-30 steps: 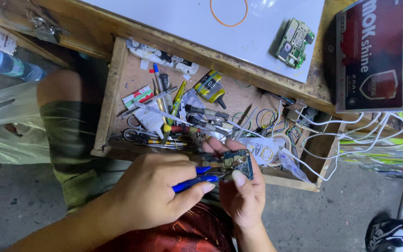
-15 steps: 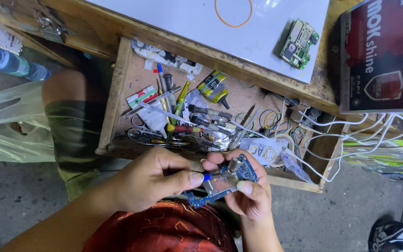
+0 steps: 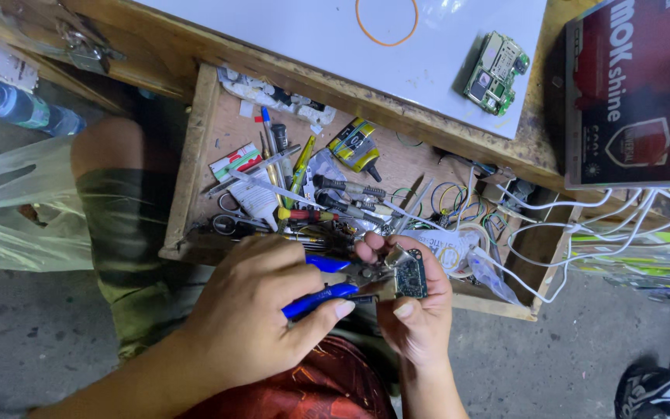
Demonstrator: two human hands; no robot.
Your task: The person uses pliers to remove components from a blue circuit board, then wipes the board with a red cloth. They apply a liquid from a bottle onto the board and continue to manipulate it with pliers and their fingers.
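The left hand (image 3: 253,310) is wrapped around a pair of blue-handled pliers (image 3: 321,283), its fingers closed over the 2 handles so they sit squeezed near each other. The pliers lie roughly level across the view, long axis running left to right, with the handles in the palm and the nose pointing right toward a small circuit board (image 3: 410,278). The nose seems to meet the board's left edge, though the tips are too small and dark to tell whether they actually bite on it.

The right hand (image 3: 416,310) pinches that board, thumb on the near side and fingers curled behind it, holding it above the front edge of an open wooden drawer (image 3: 195,163). The board's long axis runs up and down in the view, its face turned up toward the camera.

The drawer is crowded with screwdrivers, tweezers, scissors and loops of thin wire. On the white desk top (image 3: 288,23) above it lie a second, green circuit board (image 3: 496,72) and an orange rubber band (image 3: 386,21). White cables (image 3: 568,233) trail off to the right.
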